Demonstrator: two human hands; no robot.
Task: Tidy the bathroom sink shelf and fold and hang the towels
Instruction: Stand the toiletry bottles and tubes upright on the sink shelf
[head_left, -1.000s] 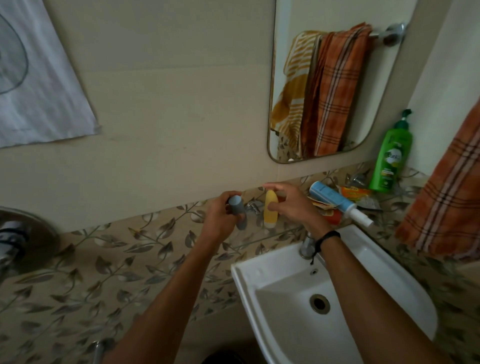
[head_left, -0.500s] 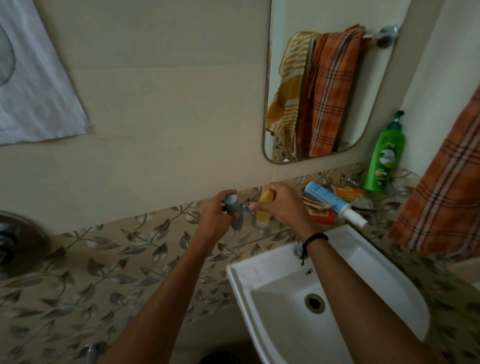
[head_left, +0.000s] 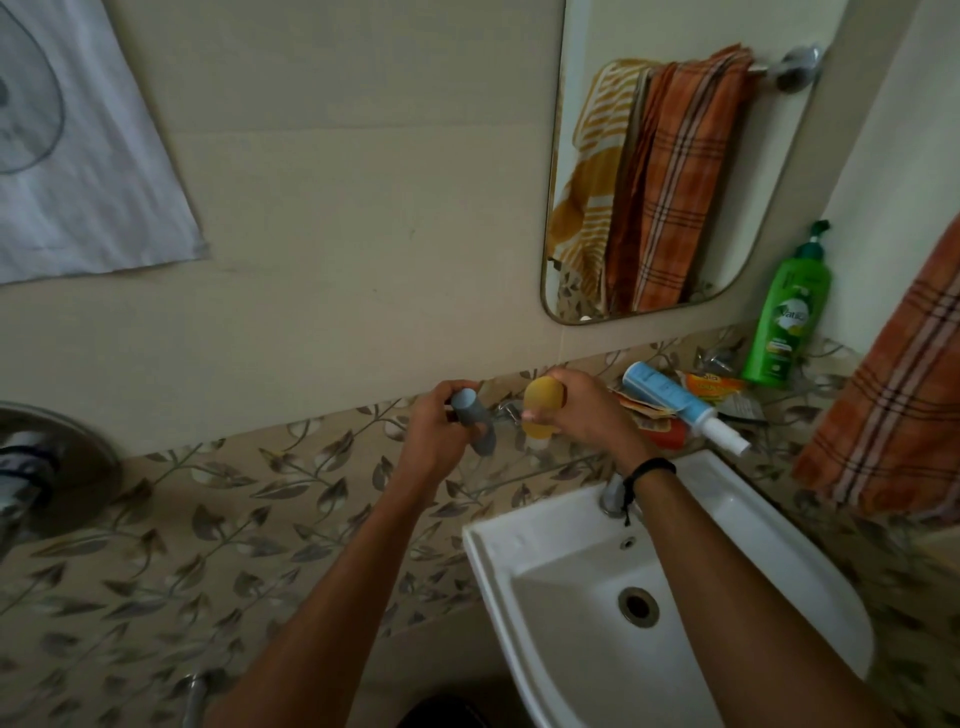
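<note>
My left hand (head_left: 434, 434) grips a grey tube (head_left: 474, 422) in front of the tiled wall, left of the sink. Close beside it my right hand (head_left: 582, 415) holds a yellow bottle (head_left: 543, 405), bottom end tilted towards me. On the glass shelf further right lie a blue and white tube (head_left: 675, 402), several orange sachets (head_left: 711, 387) and an upright green pump bottle (head_left: 787, 317). An orange checked towel (head_left: 893, 395) hangs at the right edge. The mirror (head_left: 670, 171) reflects an orange checked towel and a yellow striped towel on a rail.
A white sink (head_left: 670, 597) with a tap (head_left: 613, 493) sits below my right arm. A white cloth (head_left: 88, 156) hangs on the wall at upper left. A metal fitting (head_left: 47, 462) juts from the left wall.
Both hands stayed close together with the grey tube and yellow bottle. The yellow bottle has tipped so its round bottom faces me.
</note>
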